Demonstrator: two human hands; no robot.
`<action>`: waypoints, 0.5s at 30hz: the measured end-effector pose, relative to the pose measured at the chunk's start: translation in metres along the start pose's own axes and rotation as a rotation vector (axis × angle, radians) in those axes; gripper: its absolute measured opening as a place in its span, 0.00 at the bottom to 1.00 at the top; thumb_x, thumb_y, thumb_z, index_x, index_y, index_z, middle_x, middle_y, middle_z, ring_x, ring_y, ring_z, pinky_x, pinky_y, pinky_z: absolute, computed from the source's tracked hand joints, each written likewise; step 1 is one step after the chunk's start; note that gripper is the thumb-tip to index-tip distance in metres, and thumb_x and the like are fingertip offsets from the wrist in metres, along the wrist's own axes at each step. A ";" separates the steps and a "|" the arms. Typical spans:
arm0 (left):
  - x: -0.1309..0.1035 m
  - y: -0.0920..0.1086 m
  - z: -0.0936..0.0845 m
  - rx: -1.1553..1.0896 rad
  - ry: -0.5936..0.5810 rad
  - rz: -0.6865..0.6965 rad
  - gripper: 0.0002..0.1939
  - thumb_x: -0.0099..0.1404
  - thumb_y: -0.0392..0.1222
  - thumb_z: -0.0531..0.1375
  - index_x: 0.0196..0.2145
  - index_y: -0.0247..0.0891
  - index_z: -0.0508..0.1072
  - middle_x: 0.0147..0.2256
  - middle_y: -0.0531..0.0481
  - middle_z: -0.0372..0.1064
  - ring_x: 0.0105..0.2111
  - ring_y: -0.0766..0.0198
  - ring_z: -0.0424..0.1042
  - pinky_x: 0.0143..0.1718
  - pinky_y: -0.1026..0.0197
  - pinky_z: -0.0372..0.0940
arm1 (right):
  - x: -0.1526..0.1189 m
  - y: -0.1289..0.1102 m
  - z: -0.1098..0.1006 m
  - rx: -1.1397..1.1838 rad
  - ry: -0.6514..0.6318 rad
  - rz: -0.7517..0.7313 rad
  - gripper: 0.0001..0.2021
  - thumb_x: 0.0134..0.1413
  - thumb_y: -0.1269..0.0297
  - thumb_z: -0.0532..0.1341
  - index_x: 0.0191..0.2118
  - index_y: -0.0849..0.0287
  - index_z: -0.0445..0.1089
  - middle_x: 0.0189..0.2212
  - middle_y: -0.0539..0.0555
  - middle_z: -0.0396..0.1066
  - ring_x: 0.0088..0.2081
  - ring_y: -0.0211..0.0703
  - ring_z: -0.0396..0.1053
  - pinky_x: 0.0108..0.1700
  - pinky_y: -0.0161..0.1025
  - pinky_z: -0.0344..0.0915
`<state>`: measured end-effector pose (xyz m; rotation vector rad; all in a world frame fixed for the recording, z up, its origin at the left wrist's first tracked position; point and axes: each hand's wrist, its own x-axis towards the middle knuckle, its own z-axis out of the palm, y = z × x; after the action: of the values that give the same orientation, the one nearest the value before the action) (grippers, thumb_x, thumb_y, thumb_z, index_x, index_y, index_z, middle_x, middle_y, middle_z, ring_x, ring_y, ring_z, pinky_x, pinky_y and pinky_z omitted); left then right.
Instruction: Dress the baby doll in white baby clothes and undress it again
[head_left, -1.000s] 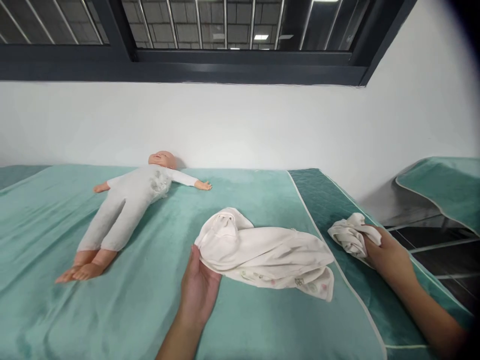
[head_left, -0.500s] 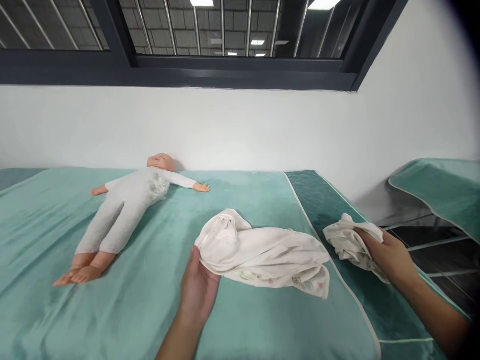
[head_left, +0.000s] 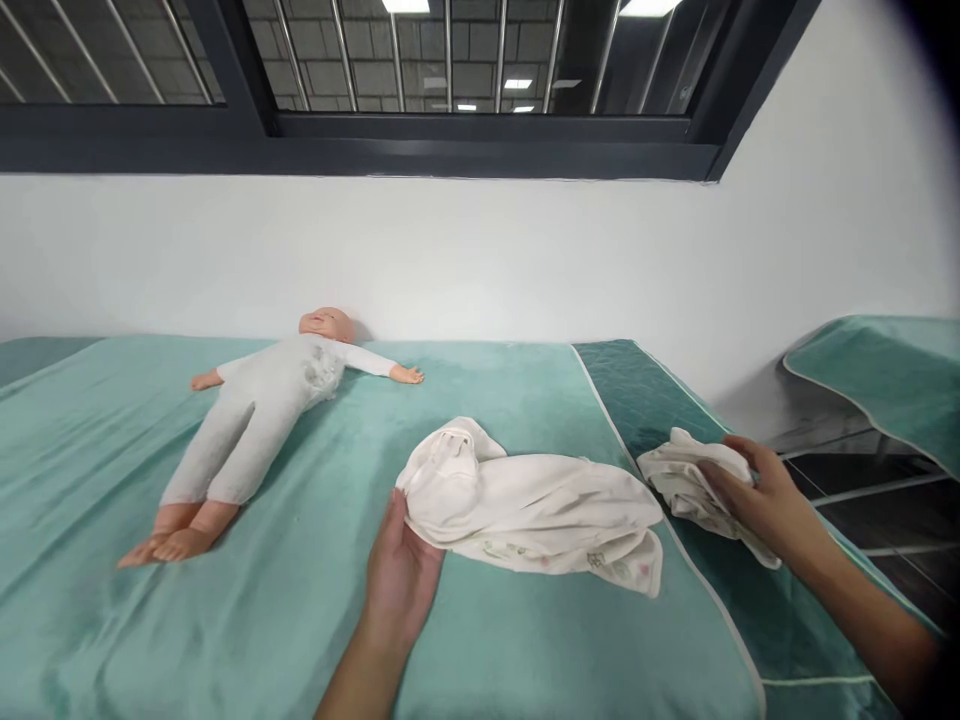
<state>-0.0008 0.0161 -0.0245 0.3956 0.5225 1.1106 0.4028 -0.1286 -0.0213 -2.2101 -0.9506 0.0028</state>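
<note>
My left hand (head_left: pixel 403 572) is closed on the rounded left end of a white baby garment (head_left: pixel 540 505), thumb on top and fingers underneath. The garment lies bunched lengthwise on the green bedspread (head_left: pixel 525 650), and small printed figures show along its lower edge. To the right, my right hand (head_left: pixel 757 495) grips a crumpled white cloth (head_left: pixel 694 480) over the darker green border; thumb and forefinger are spread across its folds, and the other fingers are hidden. A baby doll (head_left: pixel 270 400) in a white bodysuit lies on its back at the left, apart from both hands.
A white wall (head_left: pixel 487 260) rises behind the bed, with a dark-framed barred window (head_left: pixel 480 150) above. At the right, past the bed's edge, are a metal frame (head_left: pixel 877 495) and another green-covered surface (head_left: pixel 885 370).
My right hand and the crumpled cloth have shifted slightly left, and the forefinger has lifted and spread from the thumb. The left hand keeps its hold. The view has turned slightly.
</note>
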 end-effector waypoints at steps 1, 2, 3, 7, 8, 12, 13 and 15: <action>-0.001 0.000 0.001 0.039 0.003 0.013 0.25 0.70 0.45 0.58 0.63 0.43 0.64 0.61 0.45 0.65 0.60 0.55 0.66 0.61 0.55 0.63 | 0.001 0.002 -0.003 -0.026 0.048 -0.086 0.31 0.52 0.44 0.59 0.57 0.57 0.62 0.56 0.67 0.64 0.59 0.64 0.64 0.59 0.54 0.61; -0.002 0.000 0.003 0.085 -0.001 0.025 0.26 0.69 0.44 0.59 0.63 0.44 0.64 0.60 0.45 0.66 0.59 0.55 0.67 0.60 0.55 0.64 | 0.000 0.001 -0.005 -0.048 0.100 -0.189 0.32 0.52 0.44 0.60 0.58 0.57 0.61 0.57 0.67 0.63 0.61 0.63 0.62 0.60 0.55 0.60; -0.003 0.000 0.005 0.135 -0.010 0.033 0.28 0.67 0.43 0.60 0.63 0.44 0.64 0.60 0.45 0.67 0.58 0.54 0.68 0.59 0.55 0.65 | -0.002 -0.002 -0.007 -0.064 0.141 -0.297 0.31 0.53 0.45 0.60 0.59 0.57 0.61 0.57 0.66 0.63 0.61 0.62 0.60 0.62 0.55 0.58; 0.005 0.010 0.022 0.414 -0.035 0.035 0.31 0.63 0.46 0.64 0.62 0.42 0.65 0.56 0.42 0.70 0.52 0.51 0.72 0.49 0.57 0.69 | -0.021 -0.052 -0.005 -0.011 0.099 -0.529 0.28 0.59 0.51 0.59 0.62 0.54 0.57 0.61 0.63 0.59 0.64 0.58 0.57 0.65 0.56 0.54; 0.009 0.015 0.030 0.508 -0.053 0.043 0.30 0.62 0.48 0.64 0.60 0.41 0.67 0.54 0.42 0.72 0.50 0.51 0.73 0.46 0.57 0.69 | -0.026 -0.074 -0.003 0.046 0.054 -0.548 0.28 0.59 0.51 0.59 0.62 0.54 0.57 0.62 0.62 0.59 0.64 0.57 0.57 0.65 0.57 0.55; 0.022 0.045 0.084 0.989 -0.307 0.172 0.20 0.63 0.52 0.61 0.49 0.37 0.75 0.42 0.46 0.76 0.40 0.57 0.73 0.38 0.61 0.65 | -0.031 -0.179 0.001 0.221 -0.438 -0.671 0.29 0.62 0.51 0.58 0.66 0.45 0.53 0.66 0.55 0.55 0.64 0.51 0.57 0.63 0.52 0.59; 0.022 0.054 0.101 1.124 -0.398 0.216 0.18 0.64 0.52 0.60 0.45 0.37 0.76 0.39 0.48 0.76 0.38 0.58 0.72 0.37 0.61 0.64 | -0.027 -0.205 0.001 0.268 -0.527 -0.754 0.30 0.60 0.51 0.60 0.66 0.44 0.53 0.65 0.54 0.56 0.64 0.51 0.58 0.64 0.51 0.58; 0.018 0.074 0.135 1.331 -0.562 0.305 0.16 0.66 0.51 0.56 0.38 0.37 0.76 0.34 0.50 0.73 0.33 0.61 0.69 0.33 0.62 0.61 | -0.017 -0.252 -0.002 0.330 -0.620 -0.868 0.32 0.58 0.52 0.62 0.65 0.45 0.54 0.64 0.53 0.59 0.62 0.50 0.60 0.61 0.48 0.60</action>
<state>0.0292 0.0560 0.1224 1.9303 0.6463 0.7327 0.2323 -0.0222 0.1314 -1.3554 -2.0166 0.4250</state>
